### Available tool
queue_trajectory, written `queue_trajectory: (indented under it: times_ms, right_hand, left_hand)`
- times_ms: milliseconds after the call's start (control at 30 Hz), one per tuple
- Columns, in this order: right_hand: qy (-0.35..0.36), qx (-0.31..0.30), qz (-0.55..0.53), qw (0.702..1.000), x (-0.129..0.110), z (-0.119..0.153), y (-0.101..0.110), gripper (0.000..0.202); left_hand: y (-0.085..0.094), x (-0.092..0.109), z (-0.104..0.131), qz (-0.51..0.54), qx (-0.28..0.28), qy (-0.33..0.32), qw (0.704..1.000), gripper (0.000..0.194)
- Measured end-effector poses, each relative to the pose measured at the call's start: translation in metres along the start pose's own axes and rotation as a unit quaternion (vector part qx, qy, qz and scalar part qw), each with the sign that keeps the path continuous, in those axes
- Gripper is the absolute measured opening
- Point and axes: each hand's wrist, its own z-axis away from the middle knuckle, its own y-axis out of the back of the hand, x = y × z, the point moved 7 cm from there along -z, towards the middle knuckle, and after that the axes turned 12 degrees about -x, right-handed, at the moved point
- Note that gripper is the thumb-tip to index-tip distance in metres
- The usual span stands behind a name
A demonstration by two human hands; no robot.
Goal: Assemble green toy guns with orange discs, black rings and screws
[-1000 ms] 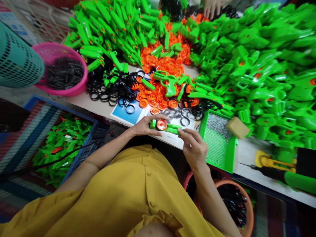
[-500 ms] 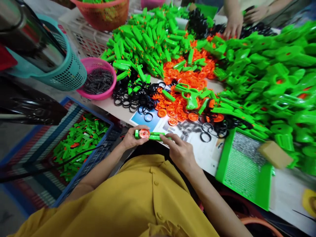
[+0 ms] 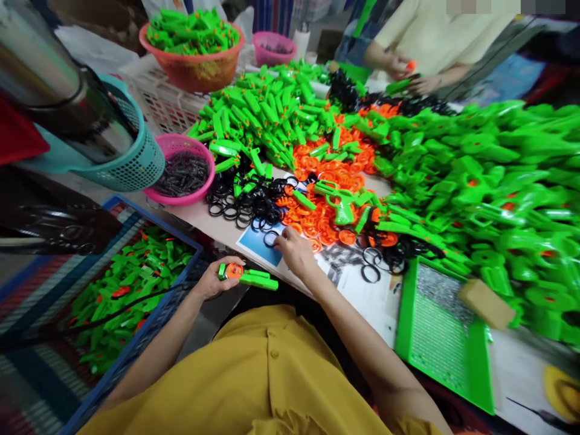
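Note:
My left hand (image 3: pixel 212 281) is wrapped around one end of a green toy gun (image 3: pixel 259 278), whose long end points right, over the table's front edge. An orange disc (image 3: pixel 234 270) sits in the gun beside my fingers. My right hand (image 3: pixel 296 254) reaches onto the table, its fingertips pinched at the edge of a black ring (image 3: pixel 270 238) that lies over a blue printed sheet (image 3: pixel 258 244). More black rings (image 3: pixel 231 208) are heaped just beyond, next to a pile of orange discs (image 3: pixel 324 226). A whole green toy gun (image 3: pixel 343 210) rests on those discs.
Green parts (image 3: pixel 480 163) are piled high at the right. A green tray (image 3: pixel 441 338) with a tan block (image 3: pixel 487 302) stands near the front edge. At left are a pink bowl (image 3: pixel 209 178), a teal basket (image 3: pixel 136 160) and a crate (image 3: pixel 136 338). Across the table, a co-worker's hands (image 3: pixel 401 69) hold parts.
My right hand has left the toy gun and moved forward to the black ring. My left hand has drawn the gun left and lower. The co-worker's hands have lifted from the pile.

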Motion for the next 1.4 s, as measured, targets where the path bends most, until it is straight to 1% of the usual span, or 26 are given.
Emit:
queue_trajectory:
  times_ms: [67, 167, 267, 367, 467, 500, 533, 567, 633, 667, 700, 733, 767, 833, 867, 933, 1033, 1100, 1133, 1200, 1267, 1333, 1400]
  right_hand:
    - [0.002, -0.016, 0.013, 1.0, -0.002, 0.001, -0.004, 0.025]
    - [0.011, -0.049, 0.035, 0.998, -0.003, 0.011, -0.005, 0.026]
    - [0.057, -0.063, 0.072, 0.994, -0.001, 0.019, 0.002, 0.026]
    - [0.134, -0.044, 0.101, 0.985, 0.005, 0.021, 0.011, 0.022]
    - [0.219, -0.012, 0.1, 0.971, 0.014, 0.017, 0.02, 0.021]
    - [0.228, 0.006, 0.088, 0.97, 0.02, 0.013, 0.025, 0.023]
    - [0.213, 0.032, 0.072, 0.974, 0.029, 0.007, 0.033, 0.025]
    - [0.172, 0.066, 0.053, 0.981, 0.04, -0.001, 0.042, 0.027]
    - [0.039, 0.13, 0.021, 0.99, 0.067, -0.017, 0.061, 0.026]
    - [-0.029, 0.146, 0.01, 0.989, 0.079, -0.025, 0.068, 0.025]
    - [-0.084, 0.146, 0.002, 0.986, 0.087, -0.032, 0.072, 0.026]
    - [-0.123, 0.133, -0.003, 0.983, 0.092, -0.039, 0.073, 0.03]
    - [-0.148, 0.113, -0.006, 0.982, 0.095, -0.046, 0.072, 0.034]
    - [-0.176, 0.079, -0.014, 0.981, 0.097, -0.058, 0.069, 0.038]
    - [-0.185, 0.073, -0.021, 0.98, 0.098, -0.062, 0.067, 0.037]
    - [-0.182, 0.086, -0.045, 0.978, 0.1, -0.065, 0.066, 0.035]
    - [-0.14, 0.145, -0.091, 0.975, 0.103, -0.054, 0.07, 0.042]
    - [-0.098, 0.181, -0.119, 0.971, 0.1, -0.035, 0.073, 0.044]
    - [-0.08, 0.19, -0.131, 0.97, 0.097, -0.023, 0.072, 0.042]
    - [-0.054, 0.178, -0.155, 0.97, 0.087, 0.003, 0.064, 0.032]
    - [-0.042, 0.135, -0.188, 0.972, 0.074, 0.027, 0.045, 0.023]
    - [-0.05, 0.097, -0.227, 0.968, 0.062, 0.044, 0.023, 0.02]
    - [-0.07, 0.081, -0.265, 0.958, 0.055, 0.053, 0.003, 0.021]
  left_hand:
    - [-0.01, 0.0, -0.007, 0.013, -0.035, -0.009, 0.999, 0.041]
    - [-0.026, 0.002, -0.017, 0.023, -0.091, -0.016, 0.995, 0.041]
    - [-0.039, 0.007, -0.024, 0.025, -0.135, -0.021, 0.99, 0.042]
    - [-0.044, 0.015, -0.03, 0.023, -0.158, -0.032, 0.987, 0.043]
    - [-0.044, 0.021, -0.035, 0.026, -0.157, -0.035, 0.987, 0.042]
    - [-0.044, 0.023, -0.036, 0.026, -0.155, -0.033, 0.987, 0.042]
    - [-0.043, 0.025, -0.037, 0.024, -0.153, -0.031, 0.987, 0.041]
    - [-0.043, 0.027, -0.038, 0.021, -0.151, -0.028, 0.988, 0.041]
    - [-0.044, 0.031, -0.041, 0.016, -0.148, -0.021, 0.989, 0.04]
    - [-0.044, 0.032, -0.042, 0.014, -0.148, -0.017, 0.989, 0.04]
    - [-0.045, 0.034, -0.043, 0.012, -0.149, -0.014, 0.989, 0.04]
    - [-0.046, 0.036, -0.045, 0.01, -0.151, -0.01, 0.988, 0.039]
    - [-0.047, 0.038, -0.045, 0.007, -0.156, -0.007, 0.988, 0.039]
    - [-0.049, 0.041, -0.047, -0.001, -0.169, -0.004, 0.986, 0.039]
    - [-0.05, 0.042, -0.047, -0.006, -0.174, -0.005, 0.985, 0.038]
    - [-0.049, 0.044, -0.046, -0.014, -0.183, -0.008, 0.983, 0.038]
    - [-0.044, 0.043, -0.044, -0.018, -0.185, -0.007, 0.983, 0.038]
    - [-0.041, 0.042, -0.043, -0.015, -0.185, -0.002, 0.983, 0.039]
    - [-0.041, 0.042, -0.044, -0.014, -0.186, 0.001, 0.982, 0.04]
    - [-0.042, 0.042, -0.046, -0.014, -0.188, 0.003, 0.982, 0.04]
    - [-0.043, 0.044, -0.05, -0.023, -0.186, 0.002, 0.982, 0.039]
    - [-0.044, 0.045, -0.054, -0.037, -0.18, -0.001, 0.983, 0.036]
    - [-0.045, 0.046, -0.058, -0.045, -0.179, -0.001, 0.983, 0.035]
